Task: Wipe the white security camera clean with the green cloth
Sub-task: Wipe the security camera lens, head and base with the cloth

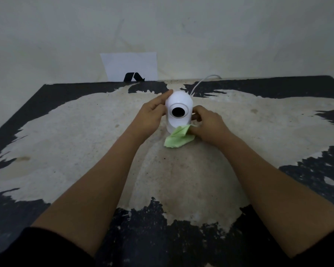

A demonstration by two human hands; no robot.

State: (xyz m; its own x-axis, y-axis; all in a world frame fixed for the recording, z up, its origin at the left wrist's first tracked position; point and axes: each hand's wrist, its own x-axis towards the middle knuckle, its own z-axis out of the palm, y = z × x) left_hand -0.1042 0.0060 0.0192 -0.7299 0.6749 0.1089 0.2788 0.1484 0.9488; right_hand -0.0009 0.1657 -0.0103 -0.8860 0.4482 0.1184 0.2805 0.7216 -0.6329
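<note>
The white security camera (178,110) stands upright on the table, its round black lens facing me. My left hand (152,112) holds its left side, fingers curled around the body and one fingertip near the top. My right hand (206,124) is against the camera's right side and grips the green cloth (176,137). The cloth hangs crumpled from my fingers at the camera's lower right, its loose end lying on the table in front of the base.
A white cable (200,83) runs from behind the camera toward the back wall. A white sheet of paper (130,66) with a black mark leans against the wall. The table (85,132) has a worn pale top with black patches at its edges.
</note>
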